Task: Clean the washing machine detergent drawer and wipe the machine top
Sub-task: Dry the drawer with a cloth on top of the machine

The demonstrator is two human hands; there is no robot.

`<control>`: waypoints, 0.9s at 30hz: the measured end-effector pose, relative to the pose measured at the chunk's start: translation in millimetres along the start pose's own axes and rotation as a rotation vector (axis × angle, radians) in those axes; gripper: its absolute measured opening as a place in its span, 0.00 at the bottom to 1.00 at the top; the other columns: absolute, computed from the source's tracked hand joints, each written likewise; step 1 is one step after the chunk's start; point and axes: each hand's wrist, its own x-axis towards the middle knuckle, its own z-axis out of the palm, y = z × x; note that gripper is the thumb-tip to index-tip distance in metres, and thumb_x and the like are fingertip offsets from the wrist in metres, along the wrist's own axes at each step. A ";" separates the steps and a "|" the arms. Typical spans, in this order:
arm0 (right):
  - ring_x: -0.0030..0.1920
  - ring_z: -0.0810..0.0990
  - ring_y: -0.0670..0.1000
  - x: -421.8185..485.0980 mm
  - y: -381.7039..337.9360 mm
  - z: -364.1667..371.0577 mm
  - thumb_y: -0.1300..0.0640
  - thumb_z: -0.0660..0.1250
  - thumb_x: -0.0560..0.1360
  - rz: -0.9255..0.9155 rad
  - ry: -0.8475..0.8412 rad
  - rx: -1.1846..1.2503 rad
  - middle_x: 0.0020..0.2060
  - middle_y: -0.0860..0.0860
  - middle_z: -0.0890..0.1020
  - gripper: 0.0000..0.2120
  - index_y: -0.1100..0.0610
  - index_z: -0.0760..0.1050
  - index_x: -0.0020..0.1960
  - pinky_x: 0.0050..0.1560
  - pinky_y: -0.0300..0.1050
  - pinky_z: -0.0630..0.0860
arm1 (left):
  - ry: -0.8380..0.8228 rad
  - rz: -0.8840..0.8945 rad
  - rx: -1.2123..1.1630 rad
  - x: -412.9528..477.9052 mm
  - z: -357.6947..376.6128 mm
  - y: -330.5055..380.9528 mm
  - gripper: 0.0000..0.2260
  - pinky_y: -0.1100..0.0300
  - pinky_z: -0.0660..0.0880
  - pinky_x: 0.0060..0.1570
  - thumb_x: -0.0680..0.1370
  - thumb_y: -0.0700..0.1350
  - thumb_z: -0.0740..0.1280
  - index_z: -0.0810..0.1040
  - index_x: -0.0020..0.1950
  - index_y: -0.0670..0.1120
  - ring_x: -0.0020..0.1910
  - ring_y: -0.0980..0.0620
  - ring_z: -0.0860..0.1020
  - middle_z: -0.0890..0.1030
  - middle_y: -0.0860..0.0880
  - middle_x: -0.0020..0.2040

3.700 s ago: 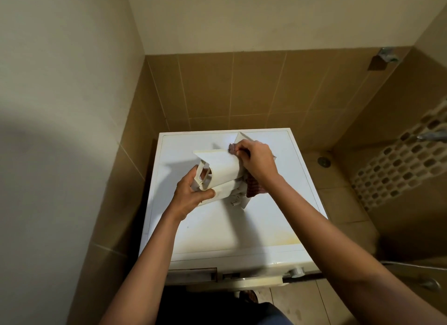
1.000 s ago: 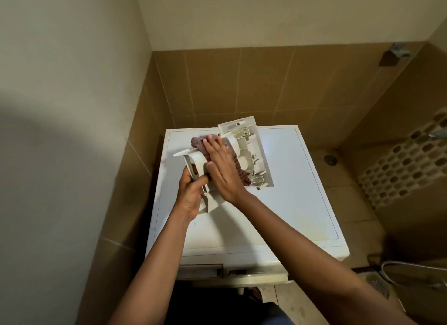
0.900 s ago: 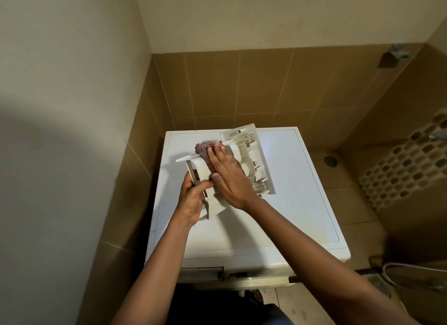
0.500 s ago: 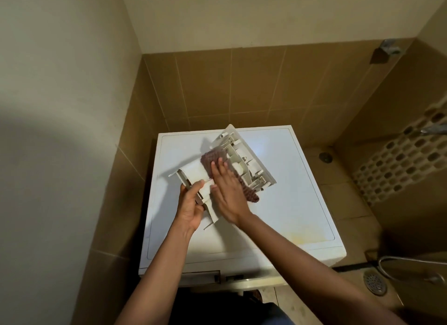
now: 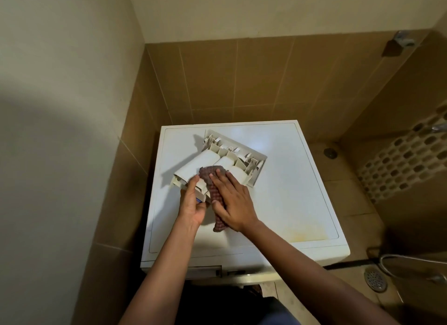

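Note:
The cream plastic detergent drawer lies upside down on the white washing machine top, its front panel pointing to the far right. My left hand grips the drawer's near left end. My right hand lies flat on a dark red checked cloth, pressing it against the drawer's rounded underside. The cloth's tail hangs down onto the machine top below my palm.
Tiled walls close in the machine on the left and behind. The open drawer slot shows at the machine's front. To the right are a floor drain, a hose and a second drain. A yellowish stain marks the top's near right.
The drawer has been turned over and laid flatter, its rounded underside now up. My right hand with the cloth has slid toward the near end.

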 end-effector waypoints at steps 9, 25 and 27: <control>0.77 0.39 0.48 22.4 38.2 0.1 0.49 0.48 0.79 0.324 0.114 0.376 0.78 0.50 0.50 0.28 0.53 0.53 0.78 0.77 0.50 0.43 | 0.120 -0.018 -0.053 -1.0 3.2 -18.8 0.17 0.52 0.75 0.41 0.77 0.48 0.68 0.72 0.65 0.48 0.51 0.49 0.78 0.79 0.46 0.60; 0.61 0.74 0.59 -17.9 -10.4 21.7 0.53 0.57 0.80 0.866 -0.068 0.637 0.64 0.60 0.73 0.26 0.62 0.56 0.74 0.59 0.47 0.71 | 0.316 -0.021 0.287 6.0 -27.1 -27.5 0.14 0.60 0.67 0.33 0.79 0.55 0.65 0.76 0.51 0.43 0.32 0.53 0.69 0.75 0.47 0.38; 0.50 0.78 0.53 -21.6 -0.7 7.9 0.54 0.61 0.78 0.816 -0.146 0.546 0.54 0.56 0.79 0.18 0.62 0.68 0.64 0.46 0.40 0.74 | 0.316 -0.024 0.308 4.6 -30.3 -27.4 0.15 0.59 0.71 0.37 0.78 0.55 0.66 0.76 0.48 0.43 0.35 0.52 0.72 0.77 0.46 0.40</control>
